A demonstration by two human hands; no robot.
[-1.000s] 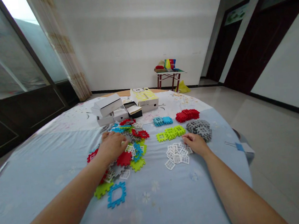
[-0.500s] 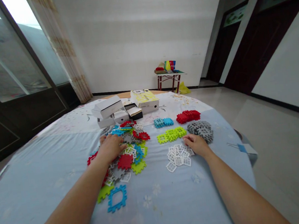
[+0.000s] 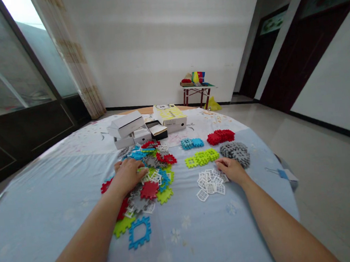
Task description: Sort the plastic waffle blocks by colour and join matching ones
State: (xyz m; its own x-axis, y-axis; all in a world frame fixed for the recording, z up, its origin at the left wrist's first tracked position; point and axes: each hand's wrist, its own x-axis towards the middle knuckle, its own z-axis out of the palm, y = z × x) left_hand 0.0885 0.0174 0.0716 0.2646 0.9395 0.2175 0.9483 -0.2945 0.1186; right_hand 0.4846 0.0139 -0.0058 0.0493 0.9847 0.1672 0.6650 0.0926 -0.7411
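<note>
My left hand (image 3: 128, 174) lies palm down over a mixed heap of notched plastic building tiles, its fingers apart and touching the pieces. Around it are a red tile (image 3: 149, 190), grey tiles (image 3: 138, 202) and white lattice window pieces (image 3: 155, 177). A blue square frame tile (image 3: 139, 232) lies at the heap's near end. My right hand (image 3: 232, 170) rests at the right edge of a pile of white lattice pieces (image 3: 210, 182), with fingers pressed together; anything between them is too small to make out. Just beyond its fingertips lie lime green tiles (image 3: 202, 157), and grey tiles (image 3: 235, 154) sit beside it.
Blue tiles (image 3: 191, 143) and red tiles (image 3: 220, 136) are grouped farther back. White boxes (image 3: 127, 125), a black box (image 3: 159, 133) and a yellow-and-white box (image 3: 172, 116) stand behind the heap. A pale blue cloth (image 3: 205, 236) covers the round table. Beyond is a small table (image 3: 198, 87).
My left hand shifts very slightly over the heap. My right hand stays by the white lattice pieces. The whole view has moved a little.
</note>
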